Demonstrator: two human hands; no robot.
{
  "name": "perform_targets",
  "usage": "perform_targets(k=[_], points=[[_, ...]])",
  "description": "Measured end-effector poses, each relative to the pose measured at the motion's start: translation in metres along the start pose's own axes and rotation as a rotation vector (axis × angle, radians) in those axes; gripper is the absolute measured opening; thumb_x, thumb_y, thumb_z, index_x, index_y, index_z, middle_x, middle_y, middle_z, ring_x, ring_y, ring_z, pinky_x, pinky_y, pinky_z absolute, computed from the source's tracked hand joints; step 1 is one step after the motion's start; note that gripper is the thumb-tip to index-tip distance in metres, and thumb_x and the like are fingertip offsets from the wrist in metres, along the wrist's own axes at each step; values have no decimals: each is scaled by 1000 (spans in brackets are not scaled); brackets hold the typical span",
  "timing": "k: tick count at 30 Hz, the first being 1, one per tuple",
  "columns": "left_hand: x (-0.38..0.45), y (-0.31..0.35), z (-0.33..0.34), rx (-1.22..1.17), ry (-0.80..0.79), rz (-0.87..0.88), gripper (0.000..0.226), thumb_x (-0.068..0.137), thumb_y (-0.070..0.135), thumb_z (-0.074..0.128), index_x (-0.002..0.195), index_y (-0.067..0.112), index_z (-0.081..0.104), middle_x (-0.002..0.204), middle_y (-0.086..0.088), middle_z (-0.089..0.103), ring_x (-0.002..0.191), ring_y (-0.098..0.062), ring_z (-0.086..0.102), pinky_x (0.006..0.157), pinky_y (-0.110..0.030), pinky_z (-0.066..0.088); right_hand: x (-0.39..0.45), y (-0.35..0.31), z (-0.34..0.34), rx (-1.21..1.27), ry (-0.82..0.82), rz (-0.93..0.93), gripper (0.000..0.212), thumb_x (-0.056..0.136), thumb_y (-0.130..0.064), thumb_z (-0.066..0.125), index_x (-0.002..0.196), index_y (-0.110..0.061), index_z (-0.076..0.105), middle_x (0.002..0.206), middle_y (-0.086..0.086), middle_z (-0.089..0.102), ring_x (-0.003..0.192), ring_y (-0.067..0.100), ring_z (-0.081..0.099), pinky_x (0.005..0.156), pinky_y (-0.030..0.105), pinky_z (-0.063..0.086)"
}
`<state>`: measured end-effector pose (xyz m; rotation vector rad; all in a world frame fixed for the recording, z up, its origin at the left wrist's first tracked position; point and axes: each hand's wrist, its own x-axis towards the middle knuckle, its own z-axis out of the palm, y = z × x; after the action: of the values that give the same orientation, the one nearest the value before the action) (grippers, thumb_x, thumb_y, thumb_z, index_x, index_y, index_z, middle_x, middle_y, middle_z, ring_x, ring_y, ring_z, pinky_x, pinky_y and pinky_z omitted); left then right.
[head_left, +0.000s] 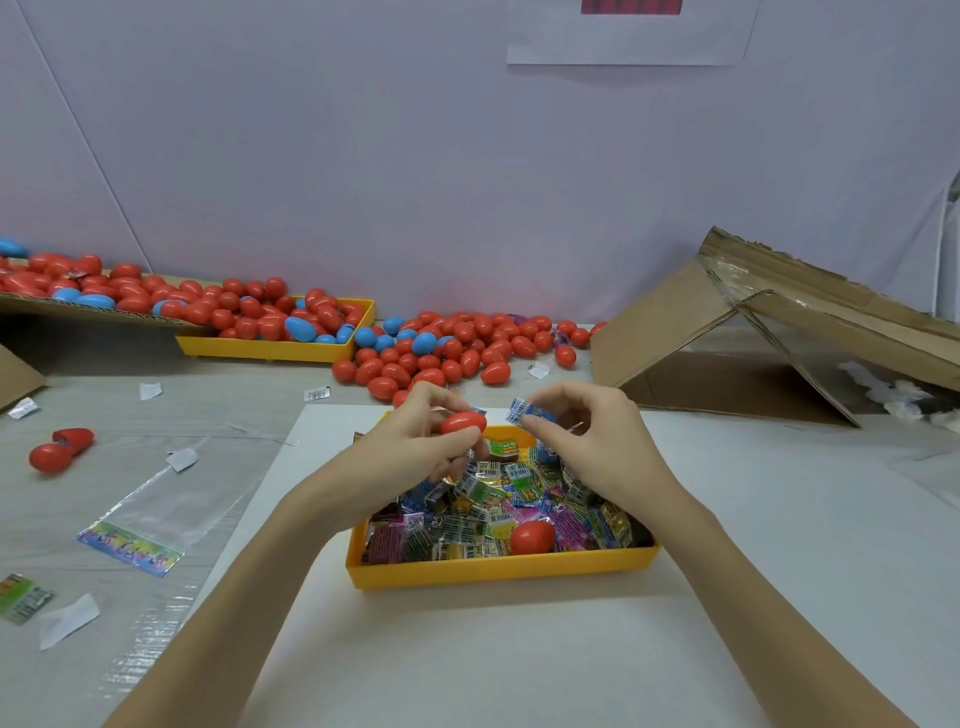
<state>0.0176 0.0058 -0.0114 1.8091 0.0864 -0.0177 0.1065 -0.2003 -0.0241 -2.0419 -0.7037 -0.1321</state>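
The red egg (463, 423) is held above the far end of the yellow tray (498, 569). Its long axis runs nearly level, left to right across the view; which end is the narrow one cannot be told. The shell is smooth, glossy plastic, plain red, with a soft highlight along the top. Fingers hide its lower edge.

The left hand (415, 441) grips the red egg, with curled fingers above it and the thumb below. The right hand (587, 441) pinches a blue packet (530, 413) between thumb and fingertips, just to the right of the egg and also above the tray's far end. The packet is small, flat and crinkled, printed blue with a white barcode patch.

The tray is a shallow rectangle of rigid yellow plastic, filled with foil packets (467, 519) in mixed colours. A second egg (532, 537) lies on them near the tray's front wall. Beyond the tray lies a heap of loose eggs (447, 348), red and blue. To the tray's far right is a torn cardboard box (727, 338).
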Motion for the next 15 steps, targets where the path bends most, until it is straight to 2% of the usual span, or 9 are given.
perform_targets(k=[4, 8, 11, 15], points=[[-2, -2, 4, -41, -41, 54, 27, 105, 29, 54, 117, 6, 61, 92, -10, 73, 76, -22, 70, 63, -24, 55, 0, 0, 1, 175, -8, 65, 15, 94, -34, 75, 92, -19, 76, 70, -12, 69, 62, -1, 61, 58, 12, 45], [4, -2, 8, -191, 0, 43, 44, 106, 37, 49, 113, -2, 67, 85, -12, 69, 64, -18, 62, 57, -22, 49, -1, -3, 2, 328, 14, 106, 20, 95, -35, 74, 89, -16, 76, 66, -8, 66, 57, 1, 57, 59, 16, 45], [6, -3, 10, -285, 4, 28, 48, 104, 48, 48, 116, 6, 68, 74, -9, 64, 53, -17, 54, 50, -24, 42, -2, -6, 3, 382, 23, 115, 23, 95, -36, 73, 90, -14, 75, 67, -3, 66, 57, 4, 56, 59, 20, 45], [5, -5, 14, -326, 40, 29, 37, 97, 58, 57, 96, 25, 72, 66, -9, 60, 48, -17, 52, 45, -23, 41, -5, -13, 5, 458, 55, 70, 19, 94, -29, 74, 95, -10, 73, 74, 2, 70, 64, 9, 67, 61, 21, 53]])
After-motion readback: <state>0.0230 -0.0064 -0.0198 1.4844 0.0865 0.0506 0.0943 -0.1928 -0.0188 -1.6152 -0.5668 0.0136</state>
